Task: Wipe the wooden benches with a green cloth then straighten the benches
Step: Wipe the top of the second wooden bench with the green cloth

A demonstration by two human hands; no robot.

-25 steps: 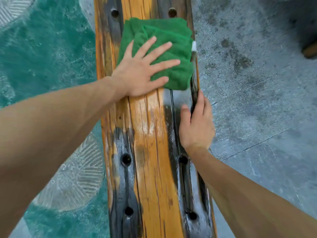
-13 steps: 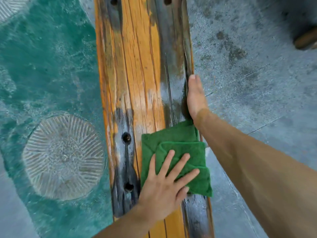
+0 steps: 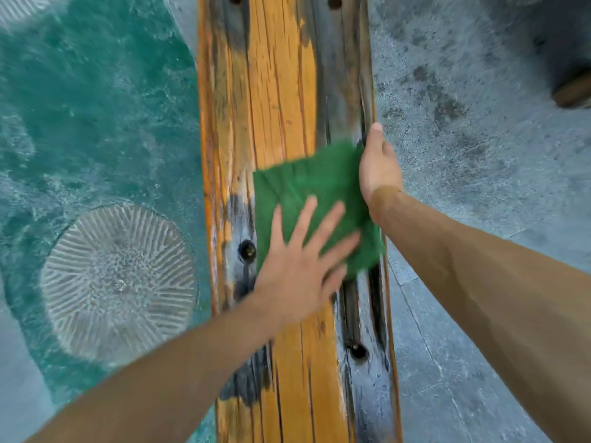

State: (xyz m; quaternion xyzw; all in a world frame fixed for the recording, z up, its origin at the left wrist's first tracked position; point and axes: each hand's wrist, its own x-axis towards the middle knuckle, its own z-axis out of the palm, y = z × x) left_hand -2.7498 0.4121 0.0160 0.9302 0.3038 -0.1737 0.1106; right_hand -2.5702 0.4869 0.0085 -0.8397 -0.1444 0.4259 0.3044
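My left grip (image 3: 300,273) is flat, fingers spread, pressing the cloth (image 3: 315,187) onto the counter (image 3: 275,91); right grip (image 3: 379,164) clamps the counter's right edge, touching the cloth.

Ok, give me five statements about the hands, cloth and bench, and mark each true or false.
1. The left hand presses flat on the cloth. True.
2. The right hand holds the cloth. False: it rests on the right edge of the bench, beside the cloth.
3. The cloth is red. False: it is green.
4. The bench top has dark round holes. True.
5. The cloth lies on the floor. False: it lies on the bench.
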